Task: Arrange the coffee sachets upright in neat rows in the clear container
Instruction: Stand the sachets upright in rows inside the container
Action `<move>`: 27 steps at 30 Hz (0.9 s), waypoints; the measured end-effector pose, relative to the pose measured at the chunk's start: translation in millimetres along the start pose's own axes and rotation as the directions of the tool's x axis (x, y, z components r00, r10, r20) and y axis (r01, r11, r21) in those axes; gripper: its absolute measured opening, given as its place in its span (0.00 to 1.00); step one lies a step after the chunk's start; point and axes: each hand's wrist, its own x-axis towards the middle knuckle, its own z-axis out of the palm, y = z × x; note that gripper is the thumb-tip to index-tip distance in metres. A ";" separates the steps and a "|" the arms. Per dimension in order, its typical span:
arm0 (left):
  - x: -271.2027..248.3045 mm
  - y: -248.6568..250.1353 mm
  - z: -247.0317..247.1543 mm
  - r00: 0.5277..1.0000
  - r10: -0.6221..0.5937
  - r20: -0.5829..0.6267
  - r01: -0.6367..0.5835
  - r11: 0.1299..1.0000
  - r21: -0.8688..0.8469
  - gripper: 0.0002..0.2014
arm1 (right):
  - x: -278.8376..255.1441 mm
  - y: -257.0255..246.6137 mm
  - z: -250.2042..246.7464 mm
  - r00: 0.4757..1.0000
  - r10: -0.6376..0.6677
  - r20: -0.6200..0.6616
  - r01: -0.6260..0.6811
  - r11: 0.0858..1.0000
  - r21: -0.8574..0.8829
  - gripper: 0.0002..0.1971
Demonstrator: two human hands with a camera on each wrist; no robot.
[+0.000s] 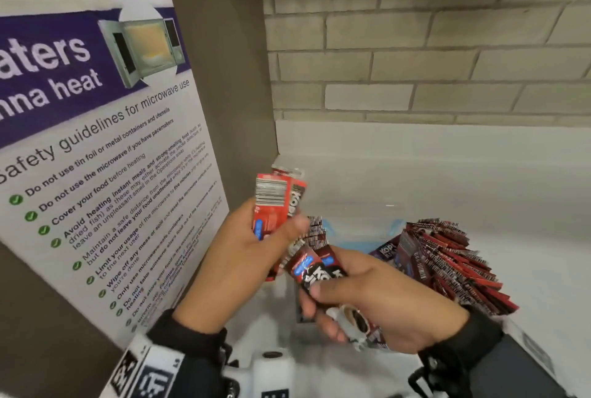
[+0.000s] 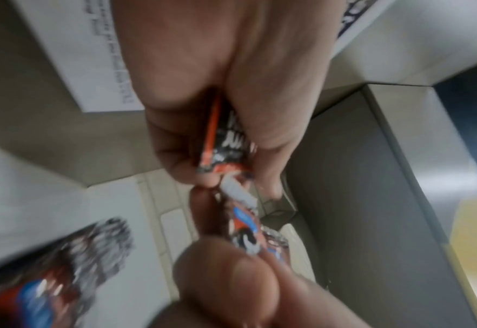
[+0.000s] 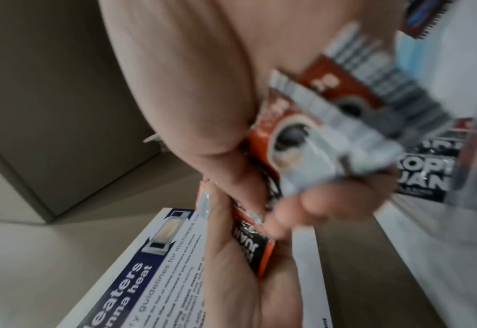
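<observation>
My left hand [image 1: 256,247] grips a small bunch of red and black coffee sachets [image 1: 275,202] upright, above the left side of the clear container [image 1: 388,210]. Just right of it, my right hand [image 1: 361,295] holds more sachets [image 1: 315,265], which lie slanted across its palm. A fanned row of sachets [image 1: 447,257] leans in the container's right part, and a shorter row [image 1: 315,231] stands at its left. The left wrist view shows my left fingers [image 2: 175,124] curled round a sachet [image 2: 226,137]. In the right wrist view the sachets [image 3: 310,137] in my right hand are blurred.
A microwave safety poster [image 1: 96,154] leans on the brown panel to the left. A pale brick wall [image 1: 415,46] rises behind the white counter [image 1: 447,167]. A dark box with a white label [image 1: 524,356] sits at the lower right.
</observation>
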 end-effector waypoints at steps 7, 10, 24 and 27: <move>-1.1 -16.8 -3.8 0.972 -0.226 0.066 0.219 0.765 -0.605 0.17 | 14.8 -8.5 -3.5 0.978 -0.133 -0.160 0.195 0.856 0.479 0.13; -3.9 -17.9 -0.3 0.973 -0.209 0.099 0.225 0.749 -0.623 0.16 | 20.5 -10.3 0.4 0.949 -0.153 -0.276 0.269 0.850 0.453 0.07; -5.9 -23.1 17.3 0.990 0.095 -0.108 -0.090 0.995 0.051 0.13 | 30.2 -12.1 7.1 0.854 -0.244 -0.460 0.312 0.947 0.078 0.04; -7.8 -23.2 17.1 0.993 0.062 -0.102 -0.065 0.998 -0.027 0.14 | 30.8 -10.5 2.5 0.850 -0.266 -0.454 0.355 0.927 0.122 0.04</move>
